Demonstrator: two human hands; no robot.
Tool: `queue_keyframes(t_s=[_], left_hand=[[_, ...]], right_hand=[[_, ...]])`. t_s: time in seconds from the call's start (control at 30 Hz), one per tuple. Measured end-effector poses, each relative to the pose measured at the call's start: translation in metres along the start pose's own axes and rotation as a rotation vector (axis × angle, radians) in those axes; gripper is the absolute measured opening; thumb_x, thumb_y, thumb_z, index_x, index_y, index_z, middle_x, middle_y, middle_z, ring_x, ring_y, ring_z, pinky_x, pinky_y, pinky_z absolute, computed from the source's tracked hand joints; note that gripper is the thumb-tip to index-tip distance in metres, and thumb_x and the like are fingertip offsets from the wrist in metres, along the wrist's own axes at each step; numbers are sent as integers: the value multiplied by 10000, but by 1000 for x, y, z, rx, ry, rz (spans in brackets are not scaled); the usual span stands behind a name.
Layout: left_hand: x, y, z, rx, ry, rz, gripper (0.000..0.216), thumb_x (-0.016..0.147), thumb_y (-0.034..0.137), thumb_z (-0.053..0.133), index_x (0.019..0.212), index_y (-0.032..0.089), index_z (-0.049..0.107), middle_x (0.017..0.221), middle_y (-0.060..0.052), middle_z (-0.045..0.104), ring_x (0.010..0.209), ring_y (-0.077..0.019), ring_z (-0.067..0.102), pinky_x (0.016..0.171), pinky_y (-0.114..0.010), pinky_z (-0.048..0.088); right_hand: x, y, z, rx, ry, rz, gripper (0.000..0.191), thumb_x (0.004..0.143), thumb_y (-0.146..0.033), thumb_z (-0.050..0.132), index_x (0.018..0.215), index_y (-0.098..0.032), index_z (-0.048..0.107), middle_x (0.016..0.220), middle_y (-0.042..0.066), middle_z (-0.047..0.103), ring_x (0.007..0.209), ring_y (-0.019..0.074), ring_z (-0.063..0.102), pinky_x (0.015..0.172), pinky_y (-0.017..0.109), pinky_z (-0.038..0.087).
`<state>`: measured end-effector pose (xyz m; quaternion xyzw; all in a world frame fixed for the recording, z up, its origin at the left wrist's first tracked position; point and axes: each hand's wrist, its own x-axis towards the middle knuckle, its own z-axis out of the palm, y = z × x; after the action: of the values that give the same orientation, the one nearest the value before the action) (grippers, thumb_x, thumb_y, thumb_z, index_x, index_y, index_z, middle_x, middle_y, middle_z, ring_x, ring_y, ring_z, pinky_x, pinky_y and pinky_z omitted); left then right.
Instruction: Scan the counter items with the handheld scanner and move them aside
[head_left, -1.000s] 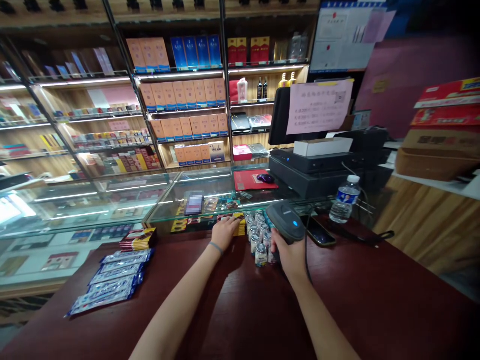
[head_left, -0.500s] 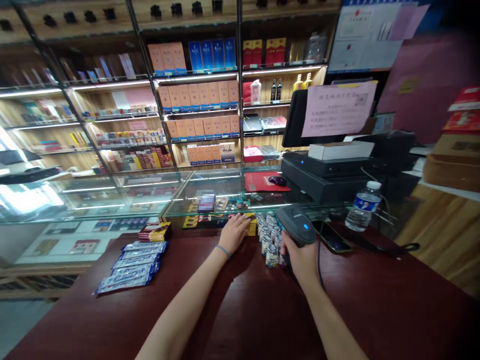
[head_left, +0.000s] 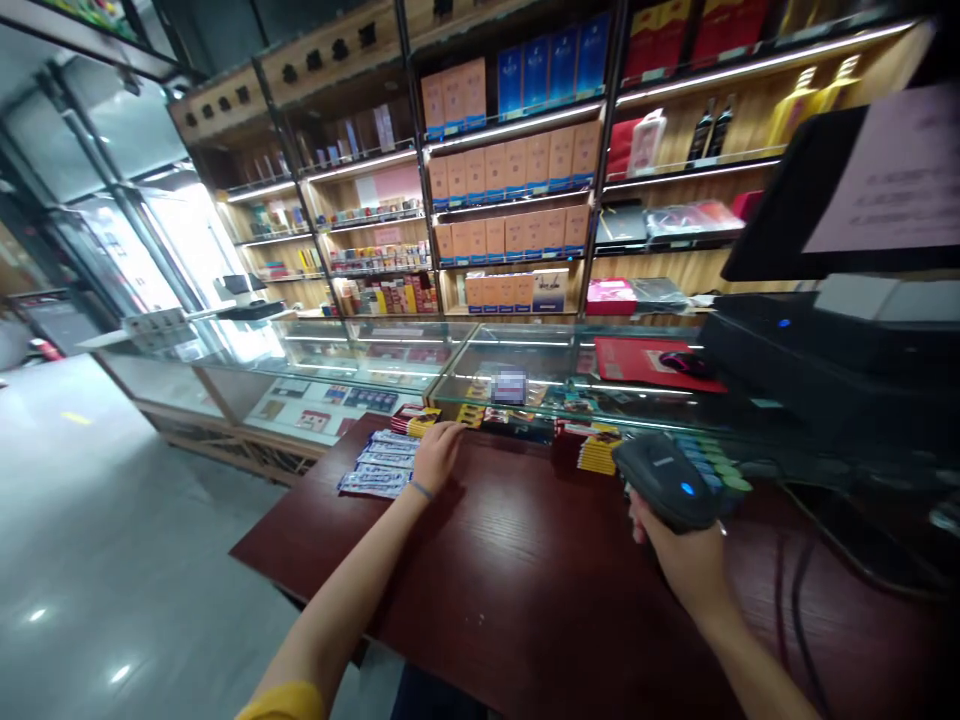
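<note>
My right hand (head_left: pixel 694 570) is wrapped round the handle of a dark barcode scanner (head_left: pixel 664 480) with a blue light, raised over the table's right part. Small bottles (head_left: pixel 724 465) stand in rows behind the scanner, partly hidden by it. My left hand (head_left: pixel 437 458) is over the table at left with its fingers stretched out. It is nearest to a small stack of red and yellow packets (head_left: pixel 415 418) and a row of blue and white sachets (head_left: pixel 379 468); whether it touches them I cannot tell. A second stack of yellow-edged packets (head_left: pixel 598 450) stands left of the scanner.
The dark red table (head_left: pixel 487 560) meets a glass display counter (head_left: pixel 390 350). A mouse (head_left: pixel 682 362) lies on a red mat (head_left: pixel 630 362). At right stand a monitor (head_left: pixel 780 200) and a black machine (head_left: pixel 795 370); a phone (head_left: pixel 847 530) and a cable (head_left: pixel 802 630) lie below.
My left hand has moved left, from the right-hand packet stack to beside the left stack and sachets. The scanner is still in my right hand. The view has turned left.
</note>
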<state>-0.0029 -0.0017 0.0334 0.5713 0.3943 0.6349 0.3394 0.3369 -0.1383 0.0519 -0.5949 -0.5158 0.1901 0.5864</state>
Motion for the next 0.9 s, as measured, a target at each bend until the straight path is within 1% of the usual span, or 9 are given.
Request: queue_keyframes(t_s=[0.17,0.27,0.33,0.37,0.5,0.6,0.73,0.8,0.9], left_hand=[[10,-3,-60,208,14,96,270,724,94,752,926,272,742,1085,-83,686,1187,-279,570,1204,-471,268],[20,-11,-83,273,46,96,313,692,51,743,926,259,741,1103,-96,670,1197,-288,568,1199,-478,283],[28,-18,-94,411,29,126,353,695,30,713,965,255,738,1144,-103,652,1221,-292,557,1186,-486,311],[32,-23,-98,523,-6,156,378,711,27,686,1010,253,732,1189,-107,636,1245,-294,542,1180,-489,324],[49,-40,-105,1016,-226,245,528,779,36,577,1260,244,642,1421,-117,507,1372,-289,433,1184,-484,325],[59,-51,-102,1220,-312,218,631,793,61,570,1401,227,539,1509,-141,427,1428,-316,362,1190,-503,295],[63,-59,-96,1324,-392,181,664,827,100,558,1471,230,463,1553,-160,390,1446,-363,319,1166,-569,274],[62,-59,-94,1335,-408,164,638,842,105,546,1458,255,477,1535,-148,424,1425,-358,350,1153,-578,277],[60,-55,-94,1297,-389,162,533,889,123,507,1399,275,540,1479,-133,495,1379,-323,413,1134,-533,314]], right_hand=[[-9,-2,23,-6,-51,24,314,703,-501,685,568,-236,582,453,26,576,430,185,560,481,304,491],[-13,7,36,-9,-60,-15,267,687,-475,711,655,-230,609,480,21,594,492,204,602,502,304,501],[-14,16,42,-26,-68,-34,258,680,-465,717,725,-225,633,537,32,632,586,231,657,544,311,522],[-14,20,44,-39,-74,-37,261,678,-460,714,757,-222,644,570,40,651,632,242,676,564,314,531],[-14,31,51,-104,-86,-30,330,670,-459,708,873,-201,671,690,69,710,732,256,708,611,310,544],[-14,34,54,-126,-91,-42,411,667,-489,703,945,-188,674,747,79,731,753,263,712,612,314,542],[-15,39,55,-143,-118,-47,466,658,-504,715,991,-181,671,766,79,738,739,263,711,599,313,536],[-15,41,55,-152,-134,-31,469,665,-494,716,1005,-175,668,768,78,740,730,258,709,605,311,535],[-16,42,55,-150,-153,-17,459,684,-478,715,1020,-169,665,767,75,740,715,246,705,624,306,537]])
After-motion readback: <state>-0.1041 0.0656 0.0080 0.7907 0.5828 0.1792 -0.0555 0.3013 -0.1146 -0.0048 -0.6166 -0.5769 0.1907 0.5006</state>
